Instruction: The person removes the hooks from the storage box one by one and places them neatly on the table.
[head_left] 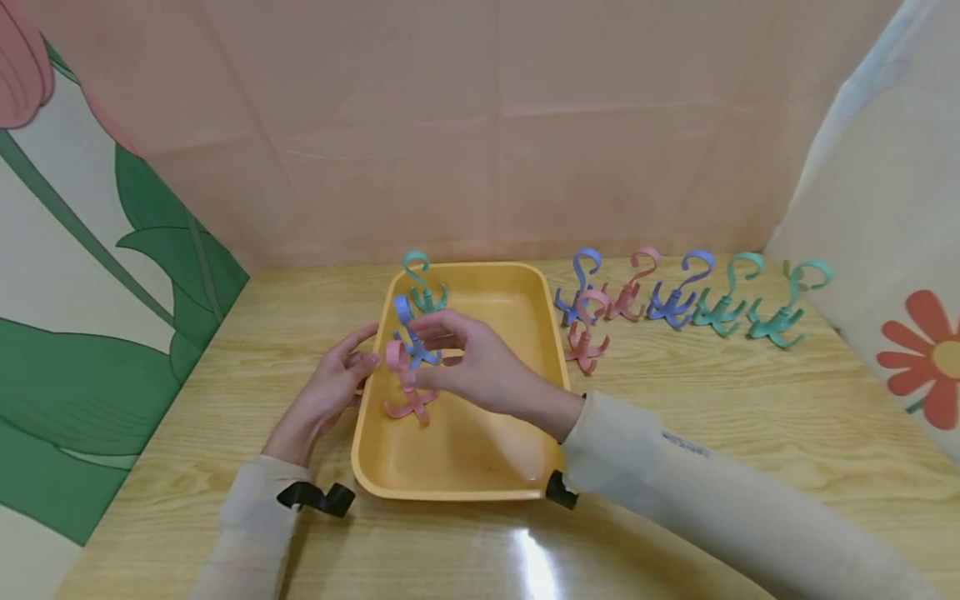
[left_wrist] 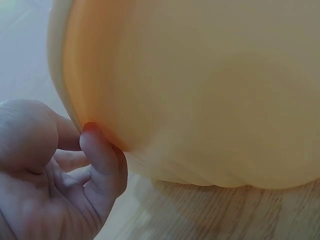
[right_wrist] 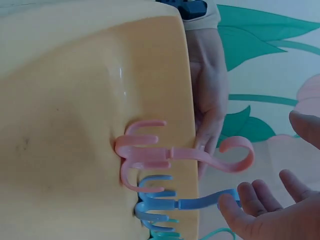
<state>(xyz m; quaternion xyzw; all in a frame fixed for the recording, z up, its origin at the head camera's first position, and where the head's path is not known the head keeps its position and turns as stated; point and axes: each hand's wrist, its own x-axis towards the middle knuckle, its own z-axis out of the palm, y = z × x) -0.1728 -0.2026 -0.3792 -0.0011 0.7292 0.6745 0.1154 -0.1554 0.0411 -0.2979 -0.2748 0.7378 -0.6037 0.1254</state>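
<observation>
A yellow tray (head_left: pixel 465 483) lies on the table, its left rim pinched by my left hand (head_left: pixel 333 392). In the left wrist view, the fingers (left_wrist: pixel 102 155) bend against the rim. Along the tray's left side stand a pink four-pronged hook hanger (head_left: pixel 412 404), a blue one (head_left: pixel 423 354) and a green one (head_left: pixel 427 300). My right hand (head_left: pixel 483 367) hovers above them, thumb and fingers apart. In the right wrist view its fingertips are nearest to the crook of the blue hanger (right_wrist: pixel 155 204); whether they touch it I cannot tell. The pink hanger (right_wrist: pixel 150 153) stands free.
Right of the tray stand more hook hangers: a blue one (head_left: pixel 577 304), a pink one (head_left: pixel 587 346) in front, another pink (head_left: pixel 626 300), another blue (head_left: pixel 672 304), and green ones (head_left: pixel 777 323) at the end. A pink covered wall (head_left: pixel 480 167) rises behind the wooden table (head_left: pixel 750 433).
</observation>
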